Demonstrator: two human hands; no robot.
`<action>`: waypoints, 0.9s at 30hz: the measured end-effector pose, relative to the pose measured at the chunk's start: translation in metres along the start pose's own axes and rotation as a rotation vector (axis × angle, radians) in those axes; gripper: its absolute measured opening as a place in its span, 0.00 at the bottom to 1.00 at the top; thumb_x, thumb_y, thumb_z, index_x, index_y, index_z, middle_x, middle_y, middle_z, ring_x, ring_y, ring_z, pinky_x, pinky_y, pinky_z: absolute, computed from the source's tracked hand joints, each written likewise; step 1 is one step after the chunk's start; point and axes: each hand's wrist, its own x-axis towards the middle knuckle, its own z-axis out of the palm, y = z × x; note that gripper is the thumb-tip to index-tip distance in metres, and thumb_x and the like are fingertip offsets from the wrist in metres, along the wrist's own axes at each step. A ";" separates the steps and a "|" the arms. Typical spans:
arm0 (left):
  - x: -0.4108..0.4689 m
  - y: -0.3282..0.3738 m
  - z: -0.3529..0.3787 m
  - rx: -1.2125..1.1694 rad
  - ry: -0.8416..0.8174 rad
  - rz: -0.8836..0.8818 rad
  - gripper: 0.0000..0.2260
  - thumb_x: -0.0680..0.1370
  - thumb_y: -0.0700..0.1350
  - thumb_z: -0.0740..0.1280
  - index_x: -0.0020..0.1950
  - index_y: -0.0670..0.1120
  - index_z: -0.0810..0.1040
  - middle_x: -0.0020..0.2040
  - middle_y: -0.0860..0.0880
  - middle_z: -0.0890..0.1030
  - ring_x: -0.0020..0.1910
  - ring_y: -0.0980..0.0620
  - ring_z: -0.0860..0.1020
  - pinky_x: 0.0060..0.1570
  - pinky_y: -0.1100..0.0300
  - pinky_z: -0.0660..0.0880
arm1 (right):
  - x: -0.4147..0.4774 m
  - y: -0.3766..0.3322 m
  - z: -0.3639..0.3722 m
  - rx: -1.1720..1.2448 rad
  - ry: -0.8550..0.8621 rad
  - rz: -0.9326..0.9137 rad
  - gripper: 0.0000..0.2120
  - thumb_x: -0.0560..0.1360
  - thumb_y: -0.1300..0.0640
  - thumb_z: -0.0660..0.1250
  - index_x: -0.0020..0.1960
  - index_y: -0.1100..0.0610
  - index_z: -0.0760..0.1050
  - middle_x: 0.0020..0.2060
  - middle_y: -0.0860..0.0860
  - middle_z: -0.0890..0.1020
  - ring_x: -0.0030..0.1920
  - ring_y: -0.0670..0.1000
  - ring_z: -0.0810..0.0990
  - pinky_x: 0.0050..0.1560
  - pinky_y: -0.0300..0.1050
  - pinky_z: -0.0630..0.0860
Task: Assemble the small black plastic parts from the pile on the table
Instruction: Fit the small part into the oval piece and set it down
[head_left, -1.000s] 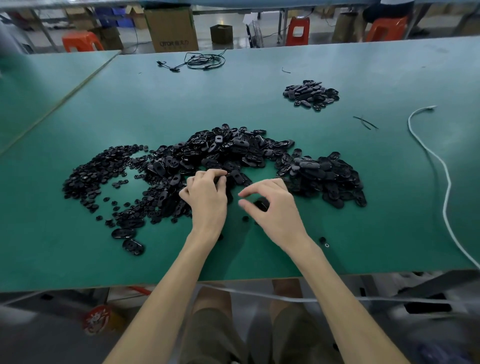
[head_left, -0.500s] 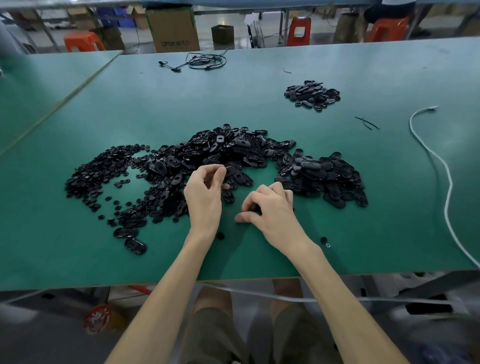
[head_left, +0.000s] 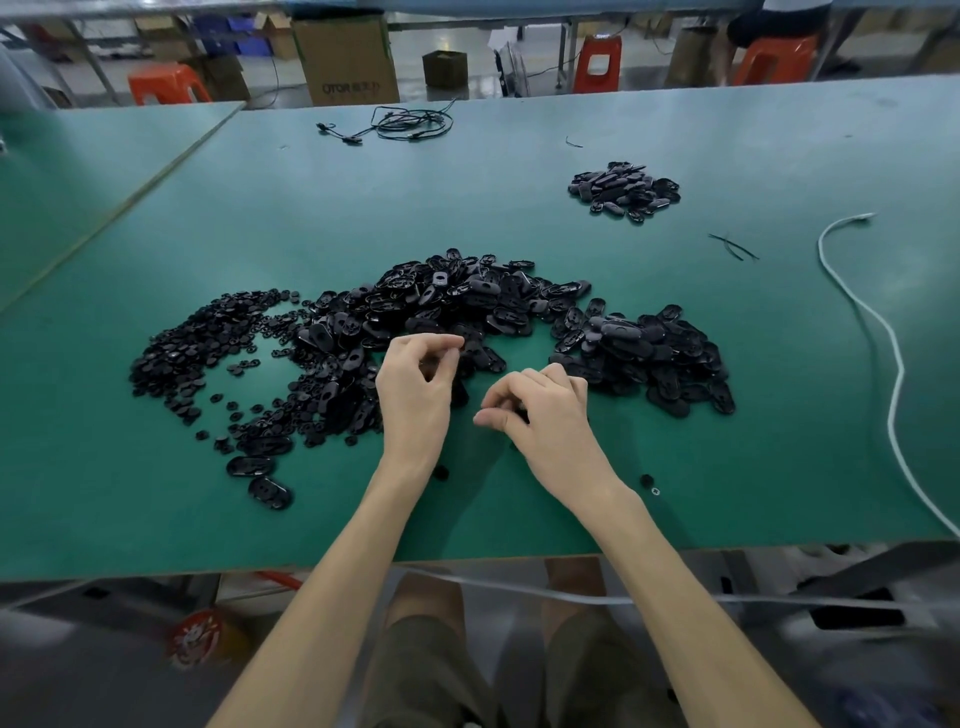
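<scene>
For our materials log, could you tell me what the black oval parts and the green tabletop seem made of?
Black oval parts: likely moulded plastic, semi-gloss, with faint highlights. Green tabletop: apparently a matte mat over board; pale edge shows.

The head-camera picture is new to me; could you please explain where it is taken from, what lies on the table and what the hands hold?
There is no machine here: a person wears one wide-angle camera on the head, looking forward and down, so the two bare arms entering from below are their own. The left hand and right hand work over a green table. On it lies a large pile of black plastic parts, small round pieces on the left, larger oval ones to the right, with a smaller pile farther away. A white cable runs along the right. The right hand curls around a small black part; the left pinches its fingertips together, but what they hold is too small to tell.
</scene>
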 end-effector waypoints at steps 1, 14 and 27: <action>0.000 0.000 0.000 0.009 0.001 0.002 0.07 0.82 0.38 0.70 0.54 0.48 0.85 0.53 0.51 0.80 0.49 0.57 0.81 0.51 0.70 0.75 | 0.000 0.000 -0.001 0.025 0.018 0.013 0.08 0.77 0.47 0.74 0.48 0.52 0.83 0.37 0.38 0.75 0.51 0.47 0.69 0.58 0.43 0.57; -0.003 -0.002 0.009 0.290 -0.155 0.075 0.11 0.85 0.40 0.65 0.65 0.40 0.82 0.59 0.48 0.76 0.57 0.50 0.77 0.62 0.59 0.74 | 0.001 0.002 -0.003 0.082 0.014 0.065 0.11 0.80 0.49 0.70 0.47 0.56 0.83 0.40 0.41 0.74 0.51 0.50 0.71 0.56 0.45 0.60; -0.004 -0.002 0.007 0.355 -0.147 0.005 0.10 0.80 0.41 0.72 0.60 0.49 0.80 0.57 0.51 0.79 0.60 0.51 0.76 0.60 0.59 0.57 | 0.001 0.002 -0.007 0.333 0.047 0.188 0.09 0.81 0.51 0.70 0.45 0.54 0.81 0.34 0.48 0.82 0.41 0.50 0.79 0.45 0.44 0.73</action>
